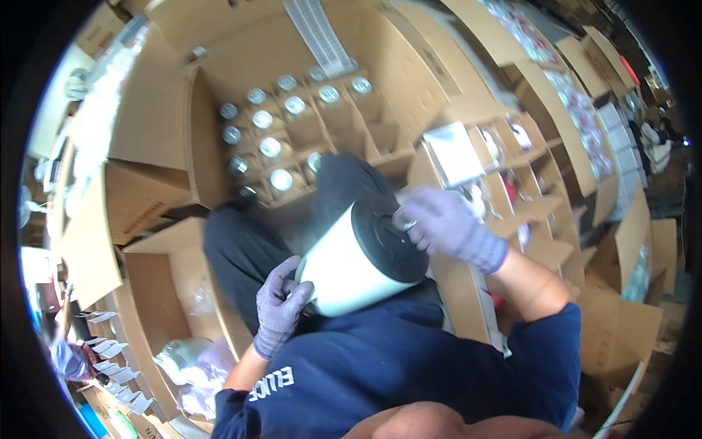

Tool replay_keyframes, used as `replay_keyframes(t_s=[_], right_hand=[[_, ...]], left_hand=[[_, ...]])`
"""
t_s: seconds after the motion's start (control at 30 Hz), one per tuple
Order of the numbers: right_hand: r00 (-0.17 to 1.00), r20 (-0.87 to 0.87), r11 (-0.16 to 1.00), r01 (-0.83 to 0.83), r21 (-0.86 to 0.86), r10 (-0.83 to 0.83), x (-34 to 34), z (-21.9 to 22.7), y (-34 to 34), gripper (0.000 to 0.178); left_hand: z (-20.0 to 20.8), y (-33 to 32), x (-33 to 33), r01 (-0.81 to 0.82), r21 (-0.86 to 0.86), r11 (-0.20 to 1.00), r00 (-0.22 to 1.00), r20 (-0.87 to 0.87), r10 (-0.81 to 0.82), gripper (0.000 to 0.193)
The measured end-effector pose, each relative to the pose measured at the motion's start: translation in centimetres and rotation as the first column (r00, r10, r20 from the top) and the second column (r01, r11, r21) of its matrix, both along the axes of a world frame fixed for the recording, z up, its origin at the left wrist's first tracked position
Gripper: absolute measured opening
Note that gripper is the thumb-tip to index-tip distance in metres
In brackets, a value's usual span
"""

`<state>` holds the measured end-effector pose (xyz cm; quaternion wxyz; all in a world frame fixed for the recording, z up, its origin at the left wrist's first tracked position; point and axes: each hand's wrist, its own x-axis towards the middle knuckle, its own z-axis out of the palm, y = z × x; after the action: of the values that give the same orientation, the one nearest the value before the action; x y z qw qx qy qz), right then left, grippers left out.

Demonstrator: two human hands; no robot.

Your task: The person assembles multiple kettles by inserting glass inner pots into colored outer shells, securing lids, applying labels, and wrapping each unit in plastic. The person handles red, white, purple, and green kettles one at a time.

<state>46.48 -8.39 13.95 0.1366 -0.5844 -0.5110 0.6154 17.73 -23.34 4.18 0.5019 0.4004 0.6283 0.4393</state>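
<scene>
The left hand (279, 307), in a pale purple knit glove, sits at lower centre of the frame with its fingers curled against the lower end of a white cylindrical canister (351, 269), gripping its side wall. The right hand (446, 223), gloved the same way, is right of centre; its fingers are closed around a small metal ring (402, 217) at the rim of the canister's black lid (387, 238), pinching it. The canister lies tilted in the middle of the frame, held between both hands above the person's lap, lid end pointing up and to the right.

Below the hands, a dark blue sleeve and sweatshirt (409, 366) fill the bottom of the frame, and dark trousers (248, 249) show behind the canister.

Just above the canister, at upper centre, an open cardboard box (219, 88) with cardboard dividers holds rows of silver-topped jars (270, 147) standing upright in its left compartments, while the right compartments look bare. To the right of the right hand, another divided cardboard box (541, 205) holds small packets, and a white flat packet (455, 154) stands at its near edge. More open cartons run along the upper right. At lower left, an open carton (153, 285) contains crumpled clear plastic bags (190, 366).
</scene>
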Motion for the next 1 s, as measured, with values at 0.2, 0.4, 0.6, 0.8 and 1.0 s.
replay_keyframes(t_s=[0.2, 0.4, 0.6, 0.8, 1.0], right_hand=[[0.483, 0.456, 0.413, -0.2, 0.888, -0.747, 12.8, -15.0, 12.1, 0.024], [0.17, 0.755, 0.747, -0.121, 0.654, -0.634, 11.4, -25.3, 14.2, 0.037], [0.932, 0.054, 0.368, 0.088, 0.926, -0.359, -7.3, -19.1, 25.7, 0.06], [0.84, 0.265, 0.688, 0.166, 0.707, -0.474, -11.7, -28.7, 48.3, 0.1], [0.869, -0.491, 0.864, 0.3, 0.405, -0.071, -16.7, -28.2, 39.5, 0.067]], left_hand=[[1.6, 2.4, -1.8, -0.119, -0.123, 0.985, 0.86, 0.483, 0.164, 0.043], [0.5, 6.2, -8.0, 0.133, -0.162, 0.978, 0.964, -0.21, -0.166, 0.034], [-1.6, 17.2, -9.2, -0.244, 0.149, 0.958, 0.955, -0.136, 0.264, 0.032], [-7.6, 28.2, -9.5, 0.029, 0.06, 0.998, 0.999, 0.036, -0.031, 0.041], [-11.7, 34.7, -11.3, 0.061, 0.264, 0.963, 0.94, -0.339, 0.033, 0.097]])
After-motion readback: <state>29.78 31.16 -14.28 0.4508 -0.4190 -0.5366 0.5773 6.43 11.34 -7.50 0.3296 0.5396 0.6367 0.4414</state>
